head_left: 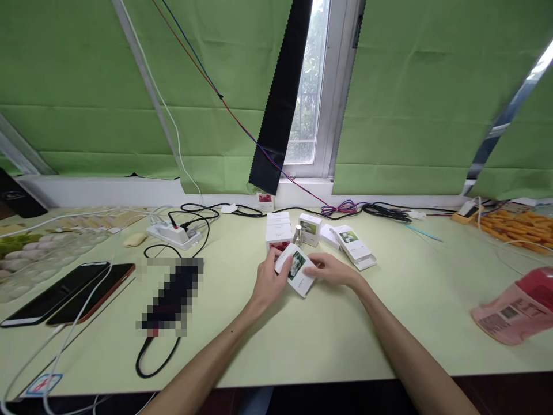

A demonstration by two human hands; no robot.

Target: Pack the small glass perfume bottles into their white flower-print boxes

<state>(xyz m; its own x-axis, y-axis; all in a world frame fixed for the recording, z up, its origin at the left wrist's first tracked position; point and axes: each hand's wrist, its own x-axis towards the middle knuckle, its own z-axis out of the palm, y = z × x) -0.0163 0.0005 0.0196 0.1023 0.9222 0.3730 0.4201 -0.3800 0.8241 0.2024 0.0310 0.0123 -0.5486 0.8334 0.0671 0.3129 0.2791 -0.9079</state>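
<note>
A small white carton (301,279) with a green picture of white flowers is held tilted above the table between my two hands. My left hand (271,277) grips its left side, thumb across the front. On the right edge my right hand (330,269) has its fingers closed around the carton. Just behind it stands a small glass bottle (298,235) with a silvery cap. A stack of white boxes (279,227) is beside the bottle on the left. To the bottle's right stands another flower-picture box (310,229), and an opened white carton (356,248) lies flat farther right.
A power strip (175,235) and tangled black cables lie at the back left. Two phones (60,291) and a blurred-out dark device (173,297) are on the left. A pink bottle (514,311) lies at the right, before a heap of orange items (518,229).
</note>
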